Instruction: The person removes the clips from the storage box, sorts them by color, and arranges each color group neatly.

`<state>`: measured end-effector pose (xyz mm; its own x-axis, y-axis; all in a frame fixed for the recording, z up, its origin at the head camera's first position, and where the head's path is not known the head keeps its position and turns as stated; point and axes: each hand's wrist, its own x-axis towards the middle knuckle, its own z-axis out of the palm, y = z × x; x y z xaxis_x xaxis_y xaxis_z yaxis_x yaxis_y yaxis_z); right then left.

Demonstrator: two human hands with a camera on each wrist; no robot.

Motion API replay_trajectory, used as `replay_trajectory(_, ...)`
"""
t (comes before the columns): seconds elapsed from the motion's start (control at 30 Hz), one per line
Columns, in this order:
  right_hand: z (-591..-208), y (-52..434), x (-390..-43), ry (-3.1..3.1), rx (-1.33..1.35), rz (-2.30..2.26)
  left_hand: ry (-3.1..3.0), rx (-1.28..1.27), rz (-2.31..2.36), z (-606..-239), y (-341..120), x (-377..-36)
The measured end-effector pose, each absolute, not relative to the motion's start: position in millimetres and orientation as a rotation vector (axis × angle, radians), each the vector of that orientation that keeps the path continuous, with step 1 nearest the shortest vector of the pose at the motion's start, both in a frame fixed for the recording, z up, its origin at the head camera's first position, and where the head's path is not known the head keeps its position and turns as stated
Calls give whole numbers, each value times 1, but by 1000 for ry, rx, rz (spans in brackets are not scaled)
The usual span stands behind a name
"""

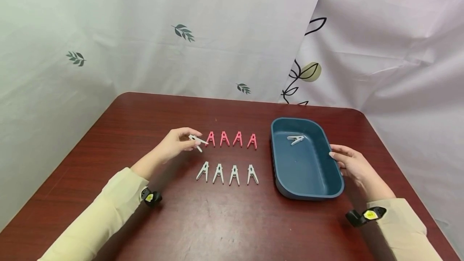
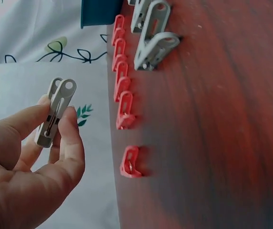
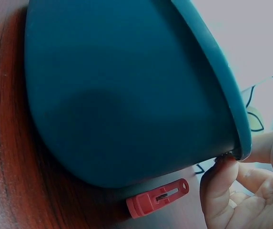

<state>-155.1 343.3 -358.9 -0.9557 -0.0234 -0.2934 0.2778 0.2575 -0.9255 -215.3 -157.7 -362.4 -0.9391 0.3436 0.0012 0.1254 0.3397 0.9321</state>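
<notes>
Head view shows your left hand [image 1: 176, 143] raised just above the table [image 1: 108, 140], thumb and fingers pinching a white clothespin [image 1: 197, 141]; they grip its body while its looped end sticks out past the fingertips, as the left wrist view makes plain. That clothespin sits at the left end of the far row, just beside the first of four pink clothespins [image 1: 232, 139] lined up toward the right. Nearer to you lies a row of four white clothespins [image 1: 227, 173], spread evenly and well apart from your hand.

Your right hand [image 1: 351, 163] rests against the right rim of the blue tray [image 1: 335, 172], fingers relaxed and touching its edge; the right wrist view shows a fingertip under the lip of the tray's wall. Inside the tray, toward its far end, lies one white clothespin in the tray [image 1: 295, 139]. The tray stands right of both rows, just beside the last pink one. Behind the table hangs a pale curtain [image 1: 145, 31] printed with leaves.
</notes>
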Motion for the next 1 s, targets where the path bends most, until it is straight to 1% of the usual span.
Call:
replay_trajectory(0.4, -360, 343, -154, 2280, 225, -1780, 2470, 248, 1657, -362, -175, -204)
replay_trajectory(1.0, -359, 344, -155, 2274, 226, -1765, 2309, 423, 1431, -376, -187, -201)
